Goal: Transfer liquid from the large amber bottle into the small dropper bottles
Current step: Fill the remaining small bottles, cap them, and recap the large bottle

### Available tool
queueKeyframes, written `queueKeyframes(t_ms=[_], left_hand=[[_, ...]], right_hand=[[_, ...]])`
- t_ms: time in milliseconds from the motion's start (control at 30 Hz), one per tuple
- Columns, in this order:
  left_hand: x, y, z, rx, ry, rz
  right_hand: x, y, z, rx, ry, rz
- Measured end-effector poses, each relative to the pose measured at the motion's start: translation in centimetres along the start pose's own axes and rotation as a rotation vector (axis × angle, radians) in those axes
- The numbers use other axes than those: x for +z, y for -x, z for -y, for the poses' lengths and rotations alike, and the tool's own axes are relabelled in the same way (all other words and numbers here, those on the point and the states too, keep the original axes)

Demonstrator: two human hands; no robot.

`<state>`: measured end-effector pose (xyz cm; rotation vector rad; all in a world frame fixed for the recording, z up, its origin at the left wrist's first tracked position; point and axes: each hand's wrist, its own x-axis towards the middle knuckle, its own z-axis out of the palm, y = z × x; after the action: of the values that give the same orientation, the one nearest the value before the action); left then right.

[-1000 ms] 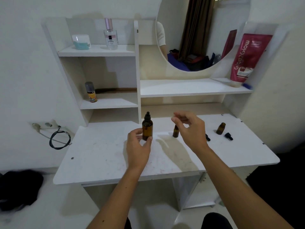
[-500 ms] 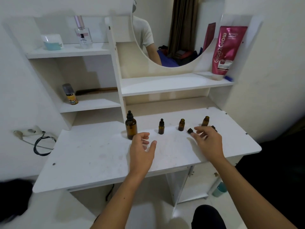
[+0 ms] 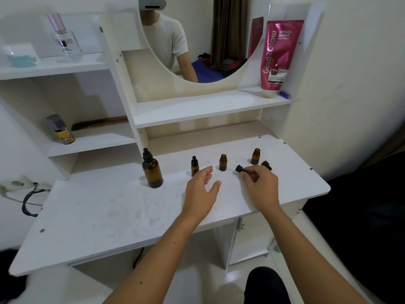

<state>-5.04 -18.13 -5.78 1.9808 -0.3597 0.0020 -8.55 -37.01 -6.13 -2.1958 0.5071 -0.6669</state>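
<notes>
Presently, the white laminate surface (image 3: 87, 216) carries four amber glass bottles in a rough row. One is the large amber bottle with a black dropper cap (image 3: 152, 170), standing upright at the left end. Three are small amber dropper bottles: the first, capped in black (image 3: 194, 166), stands just beyond the left hand; the second, uncapped (image 3: 222, 162), stands between the two hands; the third, also uncapped (image 3: 255, 156), stands farthest right. Two loose black dropper caps are counted: one (image 3: 239, 168) pinched at the right hand's fingertips, the other (image 3: 266, 165) lying on the surface just beside the third small bottle.

The left hand (image 3: 202, 189) hovers palm-down over the surface, fingers loosely spread and holding nothing, its tips near the capped small bottle. The right hand (image 3: 259, 185) is curled, thumb and fingers closed on the loose cap, low over the surface.

The base of the capped small bottle is hidden behind the left fingers. Whether any bottle holds liquid cannot be made out. The lying cap is partly screened by the right hand.
</notes>
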Motion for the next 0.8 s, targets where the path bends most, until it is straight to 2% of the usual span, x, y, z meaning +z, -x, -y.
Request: queueKeyframes(t_ms=[167,400,533,800], left_hand=[[1.9,-2.1,-0.9,-0.024,-0.006,0.002],[3.6,-4.6,-1.6,-0.009,-0.047,-0.122],[3.6,-4.7,-1.7,-0.019,-0.035,-0.136],[3.5,-4.7,-1.5,-0.002,-0.035,-0.117]], right_hand=[[-0.4,0.2,0.0,0.034,-0.14,-0.052],[-1.1,0.4,-0.2,0.087,-0.33,-0.085],[-1.3,-0.2,-0.1,0.114,-0.457,-0.099],[-0.7,-2.7,2.0,-0.093,-0.421,-0.088]])
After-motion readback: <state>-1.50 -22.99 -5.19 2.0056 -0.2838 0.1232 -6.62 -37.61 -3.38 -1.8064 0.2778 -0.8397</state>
